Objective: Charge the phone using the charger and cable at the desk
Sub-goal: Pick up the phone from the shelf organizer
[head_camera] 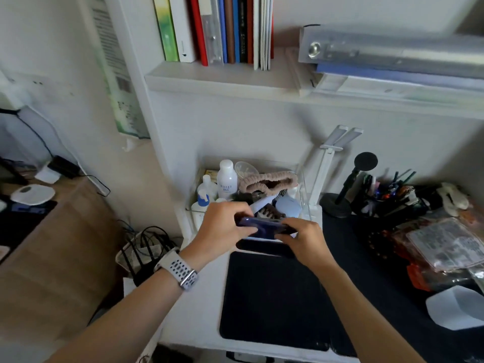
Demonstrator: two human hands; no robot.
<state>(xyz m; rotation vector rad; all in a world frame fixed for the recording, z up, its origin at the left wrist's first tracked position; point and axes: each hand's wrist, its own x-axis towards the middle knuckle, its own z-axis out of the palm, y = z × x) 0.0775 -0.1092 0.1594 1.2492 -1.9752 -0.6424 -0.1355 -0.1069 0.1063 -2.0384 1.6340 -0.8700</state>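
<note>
A dark blue phone [264, 226] is held flat above the back of the white desk [204, 305], just in front of a clear toiletries box. My left hand [222, 226], with a white perforated watch strap on the wrist, grips its left end. Around the phone's right end my right hand [303, 239] is closed. No charger or cable is visible at the phone; the ends of the phone are hidden by my fingers.
A black mat [272, 297] lies under my hands. The clear box [248, 189] holds bottles and a headband. A white lamp [327, 163], a black stand [340, 195] and a pen holder [387, 195] stand to the right. Tangled black cables [149, 244] sit left of the desk.
</note>
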